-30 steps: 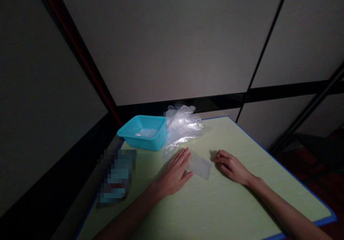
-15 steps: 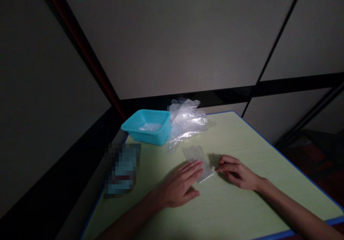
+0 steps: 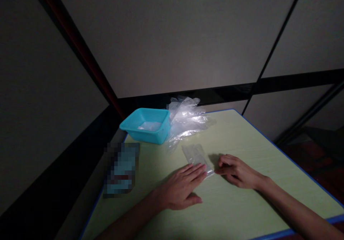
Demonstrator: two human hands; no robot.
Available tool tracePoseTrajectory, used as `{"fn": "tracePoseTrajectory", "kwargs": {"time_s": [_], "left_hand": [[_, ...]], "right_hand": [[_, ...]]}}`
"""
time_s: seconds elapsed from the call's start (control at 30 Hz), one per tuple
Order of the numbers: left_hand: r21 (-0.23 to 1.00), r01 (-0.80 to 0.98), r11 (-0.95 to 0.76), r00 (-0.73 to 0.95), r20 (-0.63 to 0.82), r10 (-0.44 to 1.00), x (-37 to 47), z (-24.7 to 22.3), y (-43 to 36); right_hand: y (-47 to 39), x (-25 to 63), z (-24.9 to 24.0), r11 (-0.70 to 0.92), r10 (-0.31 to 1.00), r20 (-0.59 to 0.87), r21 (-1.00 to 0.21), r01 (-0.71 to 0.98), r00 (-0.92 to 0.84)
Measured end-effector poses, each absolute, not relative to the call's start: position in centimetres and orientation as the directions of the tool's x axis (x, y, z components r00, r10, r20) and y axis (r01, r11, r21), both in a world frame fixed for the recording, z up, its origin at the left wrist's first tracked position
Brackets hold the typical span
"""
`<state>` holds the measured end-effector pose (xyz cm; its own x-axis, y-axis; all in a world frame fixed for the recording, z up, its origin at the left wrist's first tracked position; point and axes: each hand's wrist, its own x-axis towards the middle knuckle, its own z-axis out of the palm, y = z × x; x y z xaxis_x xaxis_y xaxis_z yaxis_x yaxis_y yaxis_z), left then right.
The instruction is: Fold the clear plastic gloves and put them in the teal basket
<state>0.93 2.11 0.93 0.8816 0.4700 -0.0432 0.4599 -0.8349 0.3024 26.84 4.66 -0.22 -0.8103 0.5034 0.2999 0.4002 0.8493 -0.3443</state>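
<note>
1 L hand [image 3: 182, 189] + 1 R hand [image 3: 238, 172] = 2 hands tot. Forearms [image 3: 295, 206]: 2, 1 per hand. Counter [image 3: 228, 211]: 1. Blue bin [image 3: 145, 136]: 1. Folded clear plastic pc [image 3: 196, 154] by the hands: 1, layer ct unclear. Clear plastic gloves [image 3: 188, 116], pile next to bin: several, overlapping, exact no. can't tell. Whitish plastic [image 3: 149, 126] inside bin: min. 1 pc, qty unclear. Pixelated item [image 3: 122, 170], L side of counter: 1 patch, can't tell if >1 obj.
</note>
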Motion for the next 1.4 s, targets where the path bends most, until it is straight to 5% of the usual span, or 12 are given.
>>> {"fn": "tracePoseTrajectory", "kwargs": {"time_s": [0.8, 1.03, 1.4], "left_hand": [[0.306, 0.434, -0.847, 0.891, -0.005, 0.455, 0.93, 0.37, 2.24], [0.308, 0.433, -0.847, 0.893, -0.018, 0.449, 1.03, 0.49, 2.28], [0.284, 0.425, -0.859, 0.892, 0.029, 0.451, 0.92, 0.36, 2.19]], "right_hand": [[4.42, 26.64, -0.38, 0.872, 0.46, 0.302, -0.332, 0.36, -0.835], [4.43, 26.97, -0.43, 0.85, 0.483, 0.381, -0.421, 0.318, -0.788], [4.32, 26.57, 0.0, 0.858, 0.47, 0.261, -0.359, 0.368, -0.843]]}}
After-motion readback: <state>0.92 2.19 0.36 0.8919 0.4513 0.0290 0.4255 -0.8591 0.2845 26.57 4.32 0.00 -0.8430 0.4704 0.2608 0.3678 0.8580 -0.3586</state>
